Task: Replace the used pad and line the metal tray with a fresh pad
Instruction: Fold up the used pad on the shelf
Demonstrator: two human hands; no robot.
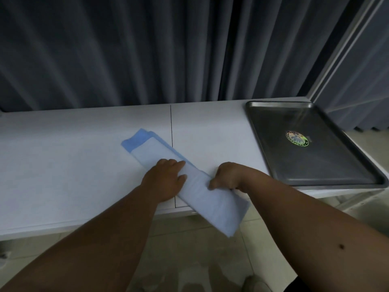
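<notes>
A person's left hand (166, 178) presses flat and right hand (226, 175) pinches the edge of a folded pad (195, 186) overhanging the table (63, 154), likely light, limp, best unfolded by its corners beside the bare tray (315, 165).

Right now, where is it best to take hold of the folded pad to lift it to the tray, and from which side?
Probably the near end of the folded pad: it overhangs the table edge, so fingers can go under it from the front. The left hand presses it flat; the right hand pinches its right edge.
</notes>
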